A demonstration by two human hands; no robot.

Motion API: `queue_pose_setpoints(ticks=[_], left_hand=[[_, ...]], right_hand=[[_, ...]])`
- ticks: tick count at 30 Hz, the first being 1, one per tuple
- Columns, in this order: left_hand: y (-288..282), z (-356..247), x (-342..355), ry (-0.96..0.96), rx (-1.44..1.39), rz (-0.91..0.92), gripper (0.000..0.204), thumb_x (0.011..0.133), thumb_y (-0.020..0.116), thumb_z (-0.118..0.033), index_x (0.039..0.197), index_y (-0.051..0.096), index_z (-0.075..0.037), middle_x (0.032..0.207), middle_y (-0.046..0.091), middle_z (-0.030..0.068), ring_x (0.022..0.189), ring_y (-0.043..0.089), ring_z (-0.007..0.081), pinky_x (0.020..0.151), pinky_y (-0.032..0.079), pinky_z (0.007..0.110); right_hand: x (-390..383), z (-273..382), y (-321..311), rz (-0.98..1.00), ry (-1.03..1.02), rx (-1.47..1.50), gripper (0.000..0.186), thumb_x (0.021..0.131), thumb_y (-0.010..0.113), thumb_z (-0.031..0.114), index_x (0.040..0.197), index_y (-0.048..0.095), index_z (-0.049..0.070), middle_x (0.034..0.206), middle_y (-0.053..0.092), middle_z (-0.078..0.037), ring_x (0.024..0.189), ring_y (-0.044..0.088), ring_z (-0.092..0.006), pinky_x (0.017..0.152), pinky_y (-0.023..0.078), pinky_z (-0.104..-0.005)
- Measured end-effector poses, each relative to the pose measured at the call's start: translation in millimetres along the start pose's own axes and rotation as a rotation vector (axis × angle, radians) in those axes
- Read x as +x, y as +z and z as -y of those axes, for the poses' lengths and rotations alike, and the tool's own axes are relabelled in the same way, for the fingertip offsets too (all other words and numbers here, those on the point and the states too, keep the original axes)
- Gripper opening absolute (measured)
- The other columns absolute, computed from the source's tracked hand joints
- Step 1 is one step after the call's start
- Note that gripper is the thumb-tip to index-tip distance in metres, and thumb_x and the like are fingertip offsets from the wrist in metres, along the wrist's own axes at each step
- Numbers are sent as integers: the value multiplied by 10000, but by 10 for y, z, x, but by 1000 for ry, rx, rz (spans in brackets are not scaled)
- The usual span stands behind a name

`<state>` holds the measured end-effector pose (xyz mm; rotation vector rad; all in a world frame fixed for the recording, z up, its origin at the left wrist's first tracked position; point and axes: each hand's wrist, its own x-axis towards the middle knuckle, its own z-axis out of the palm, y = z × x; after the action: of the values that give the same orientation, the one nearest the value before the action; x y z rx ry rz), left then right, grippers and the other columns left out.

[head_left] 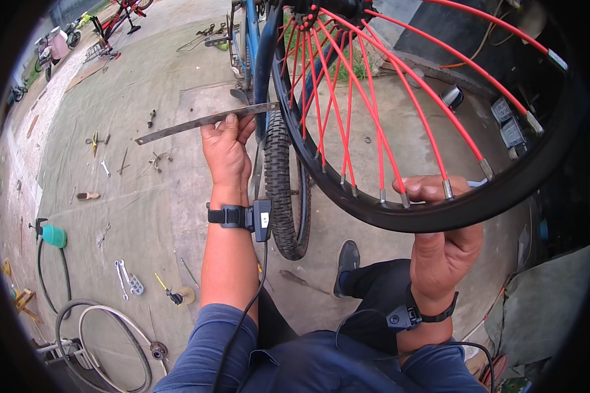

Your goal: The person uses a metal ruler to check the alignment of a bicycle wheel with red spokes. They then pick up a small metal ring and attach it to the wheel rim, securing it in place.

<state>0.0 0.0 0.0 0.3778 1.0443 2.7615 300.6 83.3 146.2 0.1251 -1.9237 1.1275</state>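
Note:
My left hand (228, 150) is closed around a flat metal ruler-like strip (177, 131), thumb on top. The strip's right end meets the side of a black bicycle wheel rim (373, 215); whether it touches cannot be made out. Red-covered spokes (347, 98) with silver ends run from this rim to the hub (308, 14). My right hand (447, 259) grips the rim's near side, fingers inside among the spokes and thumb below. A pale sliver beside those fingers is too small to name. The rim carries no tyre.
Below the rim stands a knobbly tyre (278, 177) on the blue bicycle frame (265, 59). On the ground at left lie wrenches (121, 278), a screwdriver (88, 196), a green-headed pump (54, 236) and a loose tyre (69, 327). A metal cup (452, 97) is at right.

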Motion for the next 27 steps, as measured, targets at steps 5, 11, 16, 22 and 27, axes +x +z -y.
queue_pose_setpoints(ticks=[5,11,16,22,27], left_hand=[[-2,54,-41,-2,-24,-10,220,1041,555,-31,1248,484,-58,1168,693,168,999,741,272,824,650,359],[19,72,-48,-3,-23,-9,220,1041,556,-32,1248,485,-54,1164,694,170,997,742,273,833,648,366],[7,67,-44,-1,-20,-6,220,1040,560,-35,1243,478,-51,1170,689,168,1002,740,274,830,648,364],[17,59,-45,-2,-8,-6,234,1040,562,-37,1250,458,-45,1172,685,174,1003,739,277,829,649,365],[7,66,-46,0,-19,-1,236,1042,558,-37,1253,452,-42,1164,688,175,1001,740,278,830,649,365]], right_hand=[[-13,-124,-3,73,101,-186,500,888,820,160,1297,575,8,1240,575,-127,1108,651,-251,993,529,-387],[-210,-636,150,168,304,-276,410,881,793,53,1234,589,12,1221,605,-108,1093,633,-228,986,504,-364],[-138,-620,288,138,216,-322,369,840,749,-42,1182,619,11,1112,657,-117,1044,634,-255,941,491,-372],[-108,-577,273,120,180,-321,361,812,714,-97,1147,641,13,1089,669,-120,1033,637,-262,932,490,-369],[-153,-450,205,73,173,-315,314,831,730,-78,1126,659,6,1097,673,-117,1034,647,-261,929,512,-372]])
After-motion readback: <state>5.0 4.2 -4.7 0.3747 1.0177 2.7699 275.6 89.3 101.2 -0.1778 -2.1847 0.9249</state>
